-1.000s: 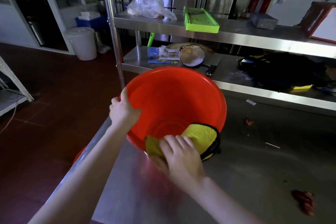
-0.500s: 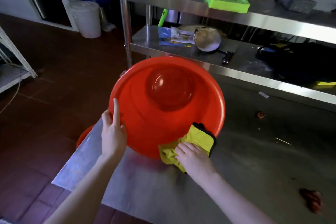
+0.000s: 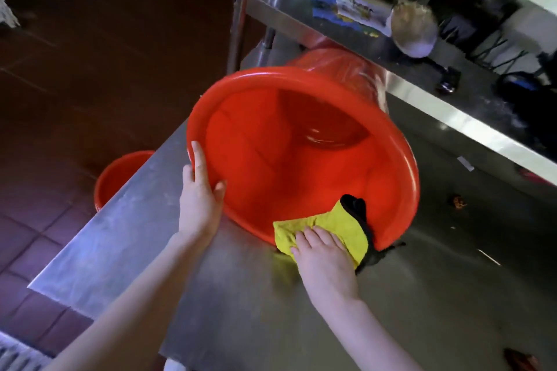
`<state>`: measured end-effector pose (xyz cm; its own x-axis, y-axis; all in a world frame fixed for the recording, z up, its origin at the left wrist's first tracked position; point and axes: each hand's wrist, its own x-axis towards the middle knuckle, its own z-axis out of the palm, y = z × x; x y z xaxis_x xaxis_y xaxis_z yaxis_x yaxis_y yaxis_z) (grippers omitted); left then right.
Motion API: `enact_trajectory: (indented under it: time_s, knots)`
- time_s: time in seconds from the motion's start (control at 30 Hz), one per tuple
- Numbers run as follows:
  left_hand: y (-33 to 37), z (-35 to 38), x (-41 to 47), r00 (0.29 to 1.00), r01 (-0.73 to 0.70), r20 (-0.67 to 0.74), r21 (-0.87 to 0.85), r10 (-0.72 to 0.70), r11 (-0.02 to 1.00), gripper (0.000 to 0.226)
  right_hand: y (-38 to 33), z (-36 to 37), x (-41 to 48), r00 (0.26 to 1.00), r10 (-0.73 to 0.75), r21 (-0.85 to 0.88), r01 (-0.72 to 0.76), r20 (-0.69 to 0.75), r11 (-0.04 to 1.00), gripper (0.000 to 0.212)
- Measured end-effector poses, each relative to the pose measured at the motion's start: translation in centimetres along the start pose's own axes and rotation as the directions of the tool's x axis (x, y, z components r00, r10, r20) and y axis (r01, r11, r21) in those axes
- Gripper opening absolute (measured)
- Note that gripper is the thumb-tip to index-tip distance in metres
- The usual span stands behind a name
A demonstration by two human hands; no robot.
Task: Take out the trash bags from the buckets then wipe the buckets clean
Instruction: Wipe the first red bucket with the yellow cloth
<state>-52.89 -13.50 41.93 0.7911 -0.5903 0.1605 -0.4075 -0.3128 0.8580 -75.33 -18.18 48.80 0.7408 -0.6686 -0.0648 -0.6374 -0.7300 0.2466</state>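
Red bucket [image 3: 271, 159]: no trash bag in it, lying tipped on its side on the steel table [image 3: 422, 310], mouth turned toward the person, base pointing away toward the lower shelf [image 3: 470, 117] behind. Judged reason for the tilt: it brings the inner wall and rim into reach and into view without reaching down from above. Left hand [image 3: 199, 199] holds the near-left rim, its fingers [image 3: 199, 159] extended along the outside of the lip and the thumb hooked over onto the inside, so the rim is pinched between them. This hand probably works as a brace, stopping the round body from rolling or sliding on the smooth steel. Right hand [image 3: 324, 259] is palm down on a yellow cloth [image 3: 340, 227] with a black edge, draped over the lowest part of the rim where the bucket meets the table. Its fingers [image 3: 316, 235] lie nearly flat on top, pressing rather than clutching as far as shows; thumb out of sight. Cloth covers both faces of the lip there, so one pass would likely clean inside and outside together. Step in hand: wiping, at the rim. A second red bucket [image 3: 117, 181] stands on the tiled floor [image 3: 75, 69] beside the table's left edge, partly hidden; whether it is bagged or wiped cannot be told. Small bits of debris [image 3: 459, 201] lie on the table, right of the bucket.
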Motion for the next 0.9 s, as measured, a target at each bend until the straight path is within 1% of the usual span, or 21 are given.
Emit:
enact_trajectory:
  time_s: [0.13, 0.2, 0.27, 0.33, 0.43, 0.53, 0.63, 0.7, 0.8, 0.9]
  knots:
    - [-2.3, 1.3, 1.3, 1.000, 0.013, -0.008, -0.062, -0.013, 0.998, 0.113, -2.4, 1.2, 2.2, 1.000, 0.022, 0.058, -0.022, 0.008, 0.998, 0.038]
    - [-3.1, 1.5, 1.6, 1.000, 0.012, -0.013, -0.091, -0.013, 0.996, 0.114, -3.8, 1.8, 3.7, 0.997, 0.014, 0.090, -0.021, 0.079, 0.996, 0.051]
    - [-3.6, 1.5, 1.7, 1.000, 0.014, 0.010, -0.124, -0.013, 0.992, 0.115, -4.5, 2.8, 5.6, 0.980, 0.014, 0.143, -0.043, 0.198, 0.989, 0.063]
    - [-3.8, 1.6, 1.7, 1.000, -0.011, 0.019, -0.140, 0.014, 0.990, 0.116, -4.7, 4.0, 7.5, 0.967, 0.059, 0.149, -0.098, 0.248, 0.984, 0.067]
    - [-3.8, 1.8, 1.7, 0.997, -0.062, 0.028, -0.149, 0.067, 0.987, 0.117, -4.2, 4.9, 10.3, 0.950, 0.137, 0.139, -0.181, 0.280, 0.973, 0.068]
    - [-4.2, 2.0, 1.8, 0.996, -0.089, 0.003, -0.144, 0.090, 0.986, 0.118, -3.4, 5.5, 13.3, 0.946, 0.200, 0.127, -0.238, 0.257, 0.963, 0.065]
    - [-4.5, 2.1, 1.8, 0.998, -0.066, -0.012, -0.152, 0.065, 0.986, 0.116, -2.7, 5.6, 15.5, 0.953, 0.199, 0.112, -0.229, 0.228, 0.967, 0.062]
    - [-4.3, 2.4, 1.5, 0.999, -0.037, -0.030, -0.163, 0.032, 0.986, 0.115, -2.5, 5.2, 15.5, 0.961, 0.184, 0.102, -0.208, 0.205, 0.973, 0.061]
    - [-3.5, 2.8, 0.6, 0.991, 0.036, -0.117, -0.197, -0.060, 0.980, 0.111, -3.0, 4.0, 12.9, 0.971, 0.153, 0.108, -0.175, 0.184, 0.979, 0.059]
    - [-3.1, 3.3, 0.4, 0.981, 0.062, -0.168, -0.209, -0.098, 0.976, 0.110, -3.4, 3.1, 8.9, 0.969, 0.094, 0.117, -0.123, 0.228, 0.986, 0.058]
